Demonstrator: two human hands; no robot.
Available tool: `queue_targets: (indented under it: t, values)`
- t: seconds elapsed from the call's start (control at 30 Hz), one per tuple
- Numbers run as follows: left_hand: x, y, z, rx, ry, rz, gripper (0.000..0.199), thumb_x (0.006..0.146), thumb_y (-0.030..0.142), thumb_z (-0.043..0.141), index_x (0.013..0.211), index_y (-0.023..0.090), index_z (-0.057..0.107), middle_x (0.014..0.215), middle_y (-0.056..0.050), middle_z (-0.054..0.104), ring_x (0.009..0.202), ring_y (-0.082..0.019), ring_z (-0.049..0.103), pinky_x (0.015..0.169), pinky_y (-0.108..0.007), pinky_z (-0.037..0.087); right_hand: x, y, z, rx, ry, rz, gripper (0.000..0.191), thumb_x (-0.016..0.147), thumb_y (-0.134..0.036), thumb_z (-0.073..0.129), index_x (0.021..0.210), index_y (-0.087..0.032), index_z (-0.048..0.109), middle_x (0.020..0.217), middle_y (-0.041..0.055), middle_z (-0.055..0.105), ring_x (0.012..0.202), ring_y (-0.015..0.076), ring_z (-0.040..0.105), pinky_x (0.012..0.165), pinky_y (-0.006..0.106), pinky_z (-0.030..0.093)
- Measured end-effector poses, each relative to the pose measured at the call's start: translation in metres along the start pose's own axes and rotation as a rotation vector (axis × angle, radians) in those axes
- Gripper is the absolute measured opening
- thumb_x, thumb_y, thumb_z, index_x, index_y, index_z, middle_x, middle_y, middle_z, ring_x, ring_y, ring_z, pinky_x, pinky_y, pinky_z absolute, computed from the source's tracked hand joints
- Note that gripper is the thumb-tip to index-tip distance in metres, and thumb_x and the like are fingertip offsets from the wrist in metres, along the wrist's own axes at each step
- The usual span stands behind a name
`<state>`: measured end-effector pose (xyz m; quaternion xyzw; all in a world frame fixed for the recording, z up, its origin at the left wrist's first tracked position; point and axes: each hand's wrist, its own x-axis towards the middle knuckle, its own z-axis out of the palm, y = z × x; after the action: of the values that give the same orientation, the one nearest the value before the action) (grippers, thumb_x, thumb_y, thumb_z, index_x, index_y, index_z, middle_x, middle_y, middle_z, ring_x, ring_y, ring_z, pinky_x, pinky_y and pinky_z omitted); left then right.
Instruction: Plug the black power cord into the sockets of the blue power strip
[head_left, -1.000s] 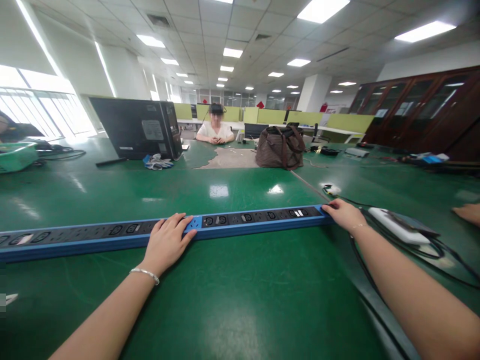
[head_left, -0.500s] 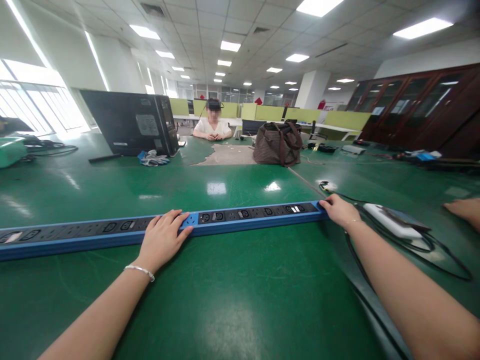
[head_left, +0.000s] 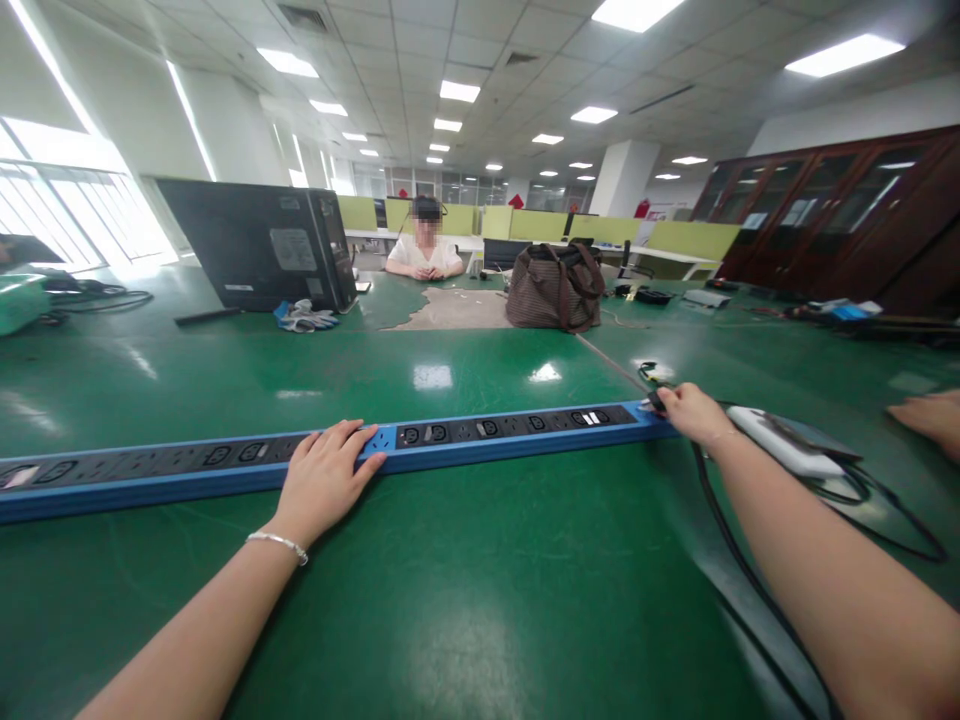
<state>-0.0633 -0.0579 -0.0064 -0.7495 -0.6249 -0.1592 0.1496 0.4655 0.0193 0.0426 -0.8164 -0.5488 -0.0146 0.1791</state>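
A long blue power strip (head_left: 517,430) with black socket modules lies across the green table (head_left: 465,560). My left hand (head_left: 328,475) rests on top of it beside the blue socket section, fingers spread over the strip. At the strip's right end, my right hand (head_left: 694,412) pinches a small black plug (head_left: 655,401), which is partly hidden by the fingers. A black cable (head_left: 731,540) runs from below my right hand toward the front edge of the picture.
A white device (head_left: 784,442) with black cables lies right of my right hand. Another person's hand (head_left: 930,420) is at the far right. Farther back stand a black computer case (head_left: 262,245), gloves (head_left: 306,317) and a brown bag (head_left: 555,290). A person (head_left: 425,250) sits opposite.
My right hand has shifted slightly right and up from the strip's end, and the black plug now shows at its fingertips. My left hand stays in place.
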Motion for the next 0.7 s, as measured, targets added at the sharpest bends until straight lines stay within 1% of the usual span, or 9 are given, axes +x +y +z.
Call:
queue_targets:
  t: [0.1,0.2,0.27,0.5,0.7]
  values:
    - [0.000,0.000,0.000,-0.015,-0.005,-0.011,0.049,0.088,0.050,0.033,0.124,0.024,0.053,0.130,-0.006,0.054,0.118,-0.024,0.049,0.101,-0.043,0.030,-0.009,-0.019,-0.001,-0.054,-0.032,0.008,0.037,0.086,-0.045,0.034,0.093,-0.015,0.056,0.084,0.0138,0.064,0.079,0.0236,0.061,0.064,0.029,0.040]
    - [0.000,0.000,-0.001,-0.026,-0.017,-0.017,0.049,0.088,0.050,0.033,0.124,0.025,0.053,0.130,-0.006,0.053,0.118,-0.024,0.048,0.101,-0.043,0.030,-0.016,-0.038,-0.003,-0.112,-0.076,-0.066,0.036,0.088,-0.045,0.031,0.095,-0.018,0.054,0.088,0.0130,0.065,0.080,0.0227,0.061,0.063,0.028,0.039]
    - [0.000,0.000,-0.002,-0.026,-0.024,-0.017,0.049,0.088,0.050,0.032,0.124,0.024,0.053,0.131,-0.006,0.053,0.119,-0.024,0.048,0.101,-0.043,0.030,-0.018,-0.045,-0.006,-0.147,-0.097,-0.106,0.036,0.088,-0.045,0.029,0.095,-0.019,0.053,0.090,0.0130,0.065,0.080,0.0232,0.061,0.063,0.030,0.039]
    - [0.000,0.001,-0.003,-0.029,-0.025,-0.016,0.049,0.088,0.051,0.032,0.124,0.024,0.053,0.131,-0.007,0.053,0.119,-0.024,0.048,0.101,-0.043,0.030,-0.018,-0.044,-0.007,-0.222,-0.162,-0.129,0.037,0.087,-0.046,0.030,0.096,-0.020,0.054,0.088,0.0118,0.066,0.079,0.0248,0.062,0.064,0.032,0.041]
    - [0.000,0.000,-0.002,-0.009,-0.021,-0.001,0.050,0.089,0.051,0.031,0.124,0.023,0.053,0.131,-0.007,0.053,0.119,-0.024,0.048,0.101,-0.043,0.029,-0.021,-0.048,-0.004,-0.265,-0.173,-0.104,0.039,0.087,-0.048,0.029,0.099,-0.020,0.054,0.093,0.0129,0.066,0.084,0.0260,0.062,0.068,0.034,0.042]
